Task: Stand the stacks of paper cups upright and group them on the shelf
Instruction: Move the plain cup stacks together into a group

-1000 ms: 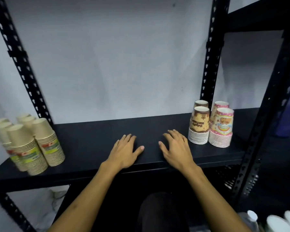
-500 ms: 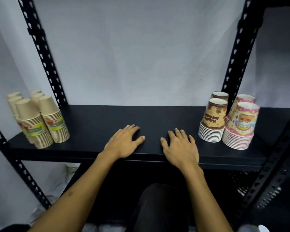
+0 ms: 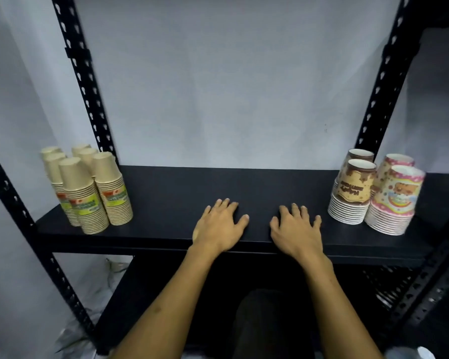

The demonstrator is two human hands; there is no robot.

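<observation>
Several stacks of tan paper cups stand mouth-down in a tight group at the left end of the black shelf. At the right end stand two brown patterned cup stacks and, beside them, two pink cartoon cup stacks, all upside down. My left hand lies flat on the shelf's front middle with fingers straight. My right hand lies flat a short gap to its right. Neither hand holds anything or touches a cup.
Black perforated uprights rise at the back left and back right of the rack. A lower shelf lies below. A pale wall stands behind. A white object shows at the bottom right corner.
The camera has turned left and drawn back, so the cup groups sit farther apart in view. Both hands stay flat on the shelf in the same spot.
</observation>
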